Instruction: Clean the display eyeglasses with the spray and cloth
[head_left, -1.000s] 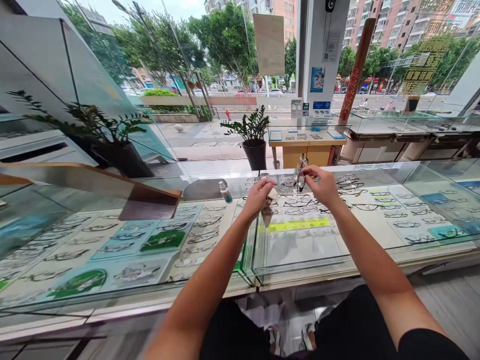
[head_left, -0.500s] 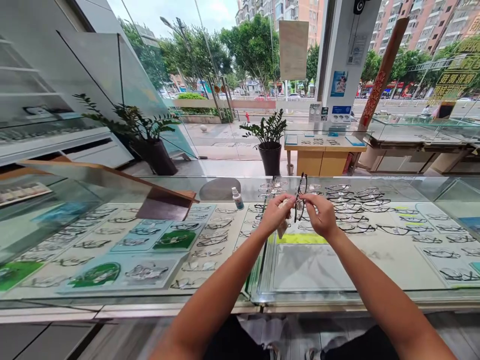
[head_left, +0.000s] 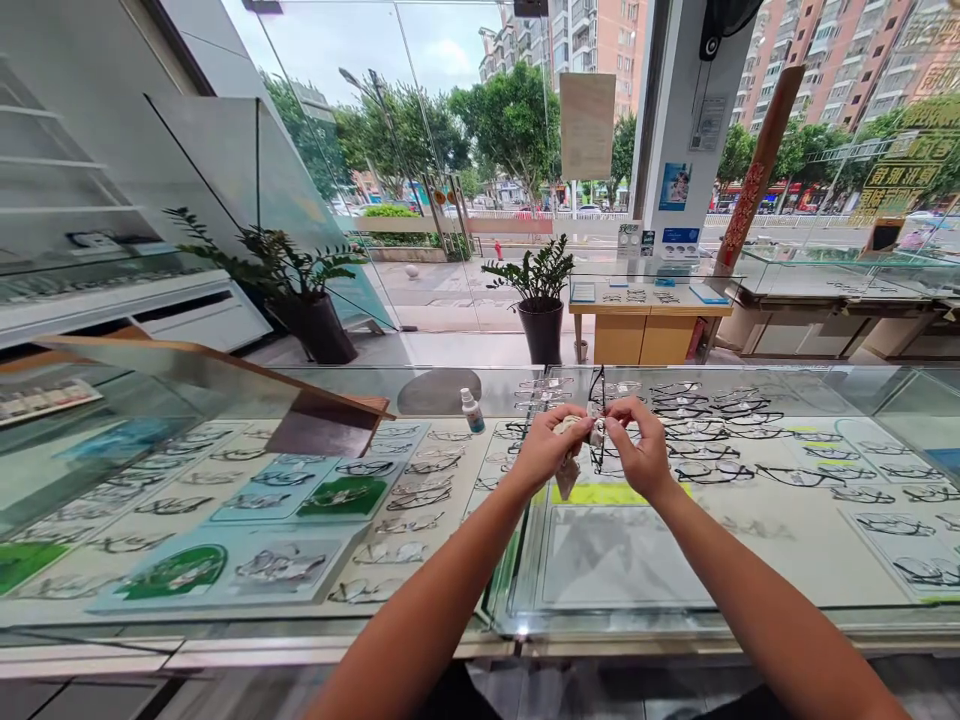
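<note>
In the middle of the view, above the glass counter, I hold dark-framed eyeglasses [head_left: 598, 458] upright and nearly edge-on. My left hand [head_left: 551, 447] is closed, its thumb and fingers pinching a pale cloth [head_left: 568, 480] against the near side of the frame. A corner of that cloth hangs below the fingers. My right hand [head_left: 639, 445] is closed too, with thumb and fingertips gripping the frame from the right. Fingers and cloth hide part of the lenses. Rows of other eyeglasses [head_left: 712, 470] lie just beyond and beside my hands.
A small spray bottle [head_left: 472, 412] stands on the counter left of my hands. A wooden-edged panel [head_left: 322, 420] leans over the left side. Several more spectacles lie on blue and green trays [head_left: 341, 495] under the glass. A potted plant [head_left: 541, 325] stands behind the counter.
The view has tilted up slightly, so the counter and hands sit lower. The eyeglasses have turned more edge-on, and the left hand and cloth have shifted against the frame.
</note>
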